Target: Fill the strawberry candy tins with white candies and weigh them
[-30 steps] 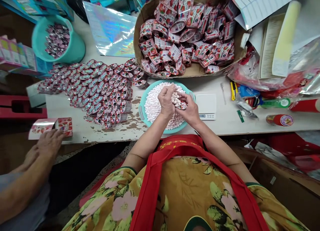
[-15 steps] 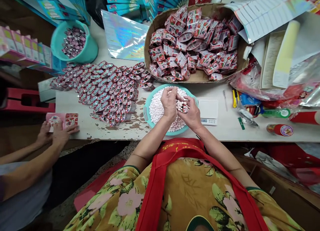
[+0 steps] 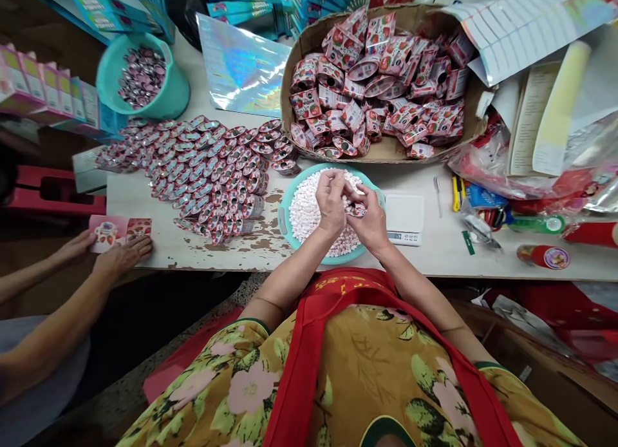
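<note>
My left hand [image 3: 332,202] is closed over the turquoise basin [image 3: 284,220], its curled fingers at a few white pellet-like candies. Just beside it, my right hand [image 3: 371,220] grips a small red-and-pink printed packet [image 3: 356,209] by its side, mouth upward. White candies show at the packet's mouth between the two hands. Below them, small white candies [image 3: 304,205] fill the basin. My fingers hide part of the packet.
A cardboard box [image 3: 381,152] of similar packets stands behind the basin. Rows of upright packets [image 3: 207,170] lie left. A digital scale [image 3: 404,215] sits right. A turquoise bucket [image 3: 176,89] holds small pieces. At far left, another person's hands [image 3: 120,254] handle a pink printed card [image 3: 103,231].
My hands stay together over the basin; fewer candies show at the packet's mouth. The other person's hands have shifted apart on the pink card. The scale's display reading looks different.
</note>
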Motion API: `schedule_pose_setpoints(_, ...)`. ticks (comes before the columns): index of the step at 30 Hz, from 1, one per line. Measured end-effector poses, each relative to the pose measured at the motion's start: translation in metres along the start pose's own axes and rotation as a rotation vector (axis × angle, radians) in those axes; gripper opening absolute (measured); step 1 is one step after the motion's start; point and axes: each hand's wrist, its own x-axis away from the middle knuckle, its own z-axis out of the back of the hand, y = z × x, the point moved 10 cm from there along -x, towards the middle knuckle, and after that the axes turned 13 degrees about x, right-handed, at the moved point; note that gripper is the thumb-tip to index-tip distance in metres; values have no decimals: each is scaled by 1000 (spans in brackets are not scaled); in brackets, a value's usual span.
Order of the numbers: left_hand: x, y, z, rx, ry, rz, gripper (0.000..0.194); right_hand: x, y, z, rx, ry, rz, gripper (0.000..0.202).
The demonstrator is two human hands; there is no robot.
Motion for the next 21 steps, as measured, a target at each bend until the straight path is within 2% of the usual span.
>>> schedule_pose_setpoints(3,6,-3,-17,41,-150,53,35,-3,1,0,-55,19,-18,62)
schedule_pose_setpoints(5,5,1,-22,54,-218,59,34,-4,3,2,-92,13,-19,59)
schedule_pose_setpoints(6,2,4,-19,37,-226,37,33,-4,5,3,-123,6,-18,59)
schedule_pose_setpoints(8,-12,16,-1,-73,-179,-78,32,-2,10,10,-205,-3,-10,64)
schedule_pose_setpoints(10,-28,25,21,-331,-128,-233,31,2,18,21,-278,18,-1,69)
schedule_pose_setpoints(11,-33,23,27,-518,-151,-286,30,4,22,27,-295,37,-2,70)
schedule_pose_setpoints(13,-37,2,28,-933,-306,-316,26,8,32,38,-294,69,-19,70)
schedule_pose_setpoints(16,-23,-41,26,-1430,-536,-262,30,12,42,48,-276,87,-55,68)
schedule_pose_setpoints(19,-7,-59,25,-1698,-581,-247,44,14,52,52,-260,112,-96,64)
schedule_pose_setpoints(21,1,-65,22,-1756,-617,-263,44,15,57,52,-240,116,-121,64)
